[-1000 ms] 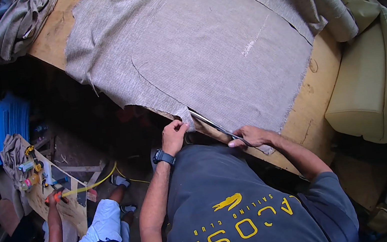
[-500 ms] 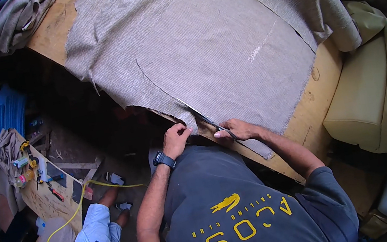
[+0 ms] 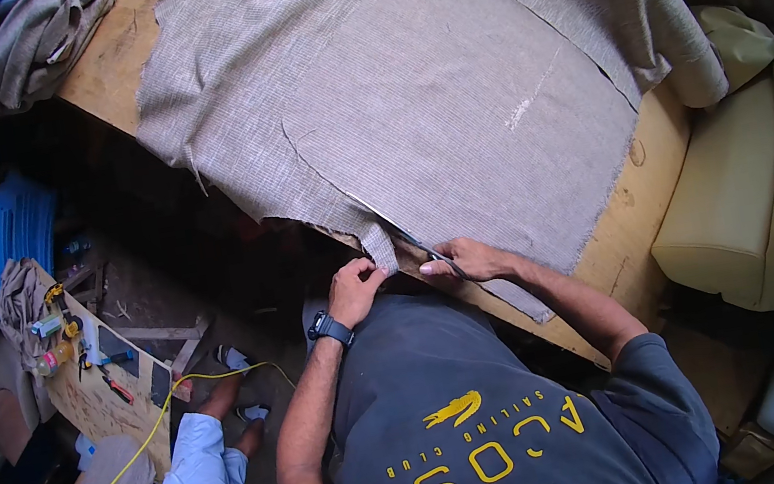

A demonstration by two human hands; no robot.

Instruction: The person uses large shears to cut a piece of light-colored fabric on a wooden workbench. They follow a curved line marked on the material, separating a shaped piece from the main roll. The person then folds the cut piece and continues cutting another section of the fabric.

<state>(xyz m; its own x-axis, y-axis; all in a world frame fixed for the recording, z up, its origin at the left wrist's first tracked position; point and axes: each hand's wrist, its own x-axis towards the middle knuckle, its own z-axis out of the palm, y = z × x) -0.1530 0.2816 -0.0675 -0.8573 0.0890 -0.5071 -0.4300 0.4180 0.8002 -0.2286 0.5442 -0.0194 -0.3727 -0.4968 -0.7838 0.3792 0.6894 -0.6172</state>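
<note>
Where the table [image 3: 643, 163] ends: dark open room near-left.
Cloth [image 3: 444, 91]: on the table, overhanging its near edge, mostly beyond both hands.
Seat [image 3: 718, 189]: right of the table.
Right hand [image 3: 473, 259]: curled round scissors [image 3: 420, 244] at that edge.
Left hand [image 3: 354, 290]: pinching cloth there.

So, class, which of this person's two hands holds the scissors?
The right hand: it grips the scissors by the handle end, whereas the left hand, above the dark wristwatch, pinches the grey cloth instead.
</note>
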